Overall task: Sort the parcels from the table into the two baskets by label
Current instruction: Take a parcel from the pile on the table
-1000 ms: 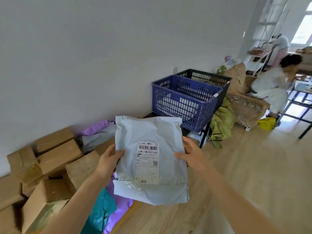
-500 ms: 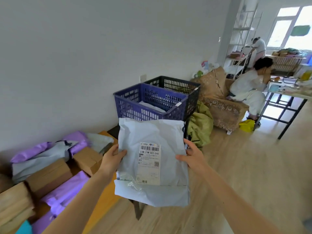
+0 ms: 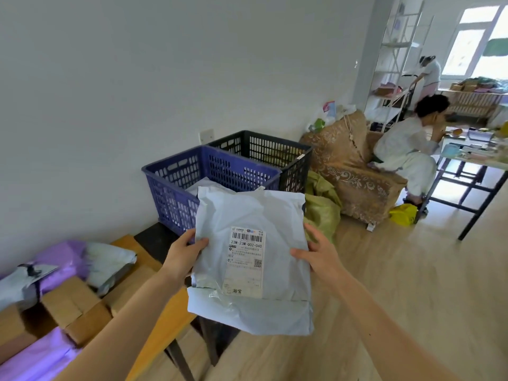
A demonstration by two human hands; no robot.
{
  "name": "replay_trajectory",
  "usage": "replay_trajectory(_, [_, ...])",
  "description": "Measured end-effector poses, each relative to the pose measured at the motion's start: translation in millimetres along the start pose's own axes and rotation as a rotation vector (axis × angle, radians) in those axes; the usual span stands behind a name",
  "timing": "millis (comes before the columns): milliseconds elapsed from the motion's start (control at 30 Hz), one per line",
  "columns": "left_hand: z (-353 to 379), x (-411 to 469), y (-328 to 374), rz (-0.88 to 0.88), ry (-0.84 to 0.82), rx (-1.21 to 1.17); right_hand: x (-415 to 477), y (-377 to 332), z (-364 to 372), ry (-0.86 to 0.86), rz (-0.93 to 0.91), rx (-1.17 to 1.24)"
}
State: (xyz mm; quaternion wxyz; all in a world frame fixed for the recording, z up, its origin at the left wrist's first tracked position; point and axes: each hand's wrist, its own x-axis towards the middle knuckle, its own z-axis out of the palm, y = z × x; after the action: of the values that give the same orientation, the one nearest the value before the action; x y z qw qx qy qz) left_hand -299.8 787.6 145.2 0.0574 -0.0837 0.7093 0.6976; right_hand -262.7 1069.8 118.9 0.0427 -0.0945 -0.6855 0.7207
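Note:
I hold a pale grey poly-mailer parcel (image 3: pixel 250 213) upright in front of me, its white shipping label (image 3: pixel 244 261) facing me. My left hand (image 3: pixel 182 254) grips its left edge and my right hand (image 3: pixel 320 255) grips its right edge, thumbs on the front. Just behind the parcel stands a blue basket (image 3: pixel 176 182) with a light parcel inside. A black basket (image 3: pixel 264 149) sits behind it to the right. On the wooden table (image 3: pixel 170 312) at the lower left lie purple mailers (image 3: pixel 66 259), a grey mailer (image 3: pixel 110 259) and cardboard boxes (image 3: pixel 74 306).
A brown patterned armchair (image 3: pixel 351 171) and green sacks (image 3: pixel 321 210) stand right of the baskets. A person in white (image 3: pixel 404 152) sits at a metal-legged table (image 3: pixel 472 166); another person (image 3: pixel 428 75) stands by a white shelf (image 3: pixel 390 64). Wooden floor stretches to the right.
My view has swung right, away from the table's parcels toward the baskets. The parcel stays in both hands and now sits closer to the blue basket.

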Motion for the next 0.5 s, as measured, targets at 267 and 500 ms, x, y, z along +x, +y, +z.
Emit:
replay_trajectory(267, [74.3,124.1,41.1,0.014,-0.017,-0.010,132.8,-22.3,-39.2,0.044,-0.009,0.043])
replay_trajectory(500, [130.7,221.1,68.0,-0.003,-0.056,0.012,243.5,-48.9,-73.7,0.059,0.015,0.044])
